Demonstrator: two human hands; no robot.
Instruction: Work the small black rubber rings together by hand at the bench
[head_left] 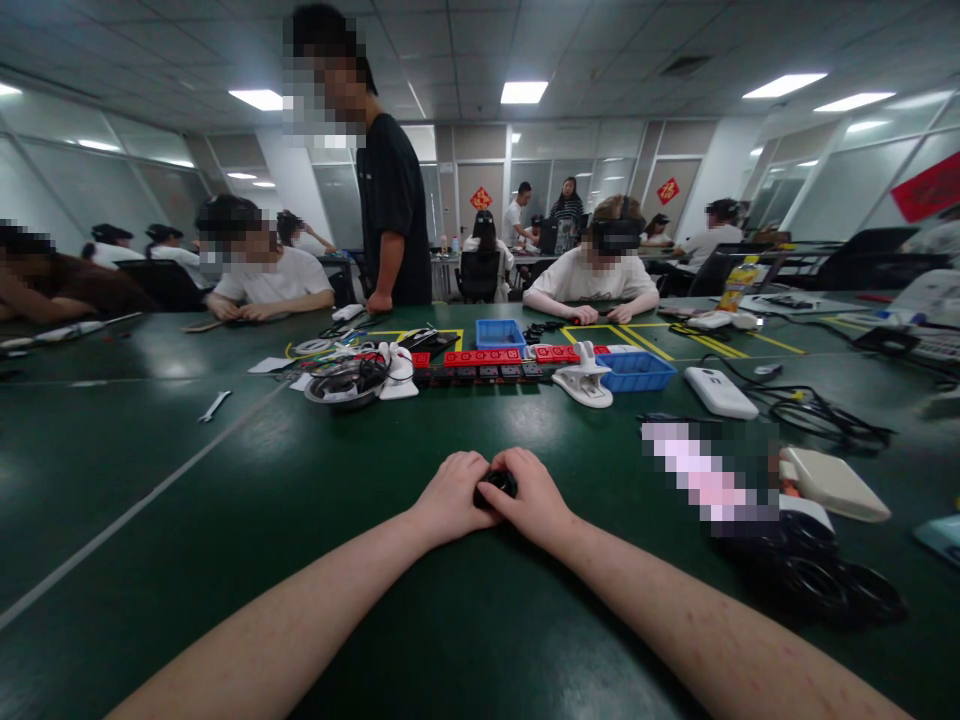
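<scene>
The left hand (452,497) and the right hand (534,497) meet around a black ring (501,484), grasping it from either side, the right thumb lying across its near edge; whether the ring touches the green counter (337,480) cannot be told. Beyond the ring runs a red strip (482,357), with a blue tray (637,378) and a white clip (585,388) beyond it to the right. To the ring's far left are a metal dish (343,402) of cables and, farther out, a wrench (215,406). Well right of the ring lie more black rings (816,582) and, above them, a beige box (836,483). Well beyond the ring, a person in black (394,200) stands to its left, and a person in a headset (592,280) sits to its right.
</scene>
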